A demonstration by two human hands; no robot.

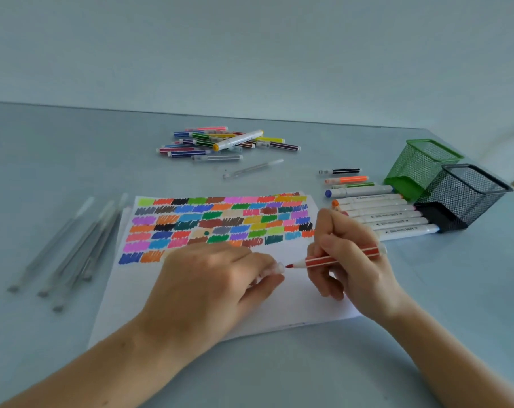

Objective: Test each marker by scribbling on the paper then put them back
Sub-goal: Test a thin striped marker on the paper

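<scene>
Right hand [348, 254] pinches a red striped marker [338, 258] with a bare tip, low centre-right over the white scribble-covered paper [294, 301]. Left hand [217, 287] pinches its clear plastic cap [274, 269], just beside the tip.

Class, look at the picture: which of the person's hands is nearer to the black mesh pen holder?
Right. The right hand is just left of the black mesh pen holder; the left hand lies farther left, over the paper.

I get soft, even, cool daylight with only faint shadows under my hands [217, 278]. No glare. The pens [70, 245] at left look smeared, and wide-angle distortion bends the table [73, 142] edge.
</scene>
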